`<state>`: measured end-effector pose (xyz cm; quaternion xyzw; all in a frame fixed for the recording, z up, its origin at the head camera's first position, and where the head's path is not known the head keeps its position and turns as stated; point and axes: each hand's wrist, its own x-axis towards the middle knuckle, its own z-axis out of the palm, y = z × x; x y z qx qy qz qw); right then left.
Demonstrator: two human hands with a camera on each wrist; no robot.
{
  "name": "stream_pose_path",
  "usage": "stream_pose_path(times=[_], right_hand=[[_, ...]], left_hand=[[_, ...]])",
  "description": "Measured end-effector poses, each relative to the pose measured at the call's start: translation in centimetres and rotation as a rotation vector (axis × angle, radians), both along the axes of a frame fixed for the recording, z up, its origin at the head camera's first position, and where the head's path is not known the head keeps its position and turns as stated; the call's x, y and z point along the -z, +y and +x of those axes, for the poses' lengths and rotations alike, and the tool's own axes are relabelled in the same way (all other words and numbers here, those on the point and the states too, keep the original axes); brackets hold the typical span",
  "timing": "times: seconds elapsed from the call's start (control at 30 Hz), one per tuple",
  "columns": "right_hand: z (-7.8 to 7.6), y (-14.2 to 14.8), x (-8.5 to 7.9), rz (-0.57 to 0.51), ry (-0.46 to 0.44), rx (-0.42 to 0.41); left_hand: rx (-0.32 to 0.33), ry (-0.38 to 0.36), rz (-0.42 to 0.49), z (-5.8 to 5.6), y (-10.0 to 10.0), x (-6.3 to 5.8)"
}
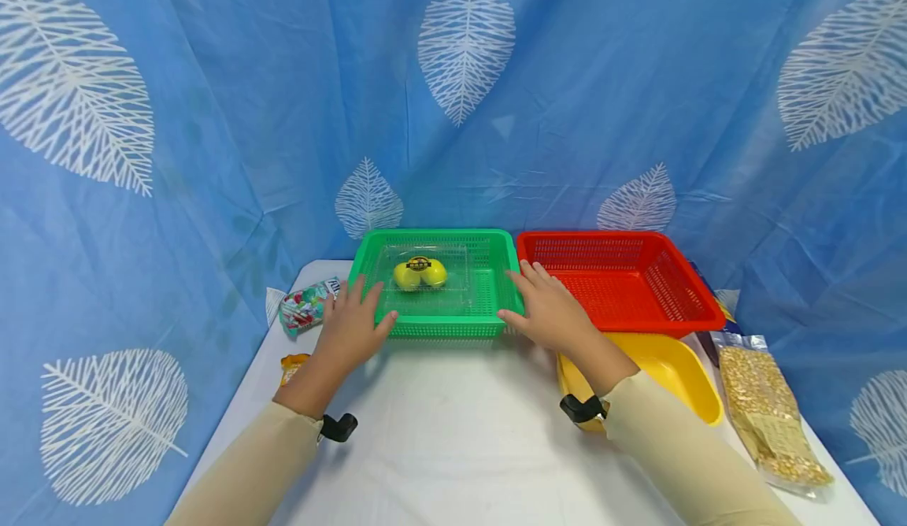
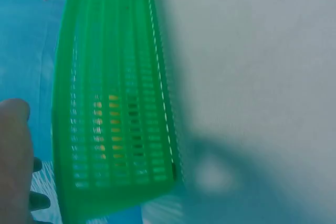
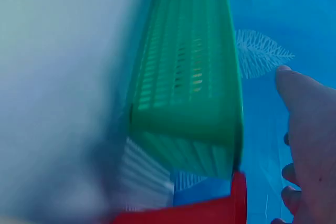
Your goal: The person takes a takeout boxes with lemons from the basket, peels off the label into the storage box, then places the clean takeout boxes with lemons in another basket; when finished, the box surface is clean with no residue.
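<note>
A green plastic basket (image 1: 442, 327) stands at the back of the white table. Inside it lies a clear plastic box (image 1: 457, 278) with yellow, round, fruit-like things (image 1: 434, 274) under a dark label; their kind is not clear. My left hand (image 1: 349, 333) is at the basket's left front corner, fingers spread and holding nothing. At the right end is my right hand (image 1: 549, 311), its fingers likewise extended. Both wrist views show a gap between the basket's rim and the left thumb (image 2: 14, 113) and right thumb (image 3: 289, 80).
A red basket (image 1: 666, 326) adjoins the green one on the right, with a yellow tub (image 1: 673, 368) in front, partly behind my right forearm. A bag of corn kernels (image 1: 765, 400) lies far right. On the left are a colourful packet (image 1: 305, 307) and an orange packet (image 1: 292, 364).
</note>
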<state>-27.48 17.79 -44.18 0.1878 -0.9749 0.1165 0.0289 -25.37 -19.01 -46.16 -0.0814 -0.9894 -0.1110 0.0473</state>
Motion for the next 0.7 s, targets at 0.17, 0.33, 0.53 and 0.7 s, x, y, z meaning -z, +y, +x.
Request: stream_pose_path(times=[0.17, 0.33, 0.53, 0.7], right_hand=[[-1.1, -1.7, 0.0, -0.115, -0.031, 0.006], [-2.5, -3.1, 0.5, -0.219, -0.063, 0.005], [-3.8, -4.8, 1.0, -0.322, -0.102, -0.009], [-4.7, -6.1, 1.4, -0.351, -0.145, 0.007]], left_hand=[[-0.072, -0.036, 0.144, -0.9, -1.1, 0.2], [-0.105, -0.071, 0.238, -1.8, -1.6, 0.7], [-0.135, -0.103, 0.326, -2.2, -2.3, 1.8], [-0.13, -0.116, 0.392, -2.2, -2.8, 2.5]])
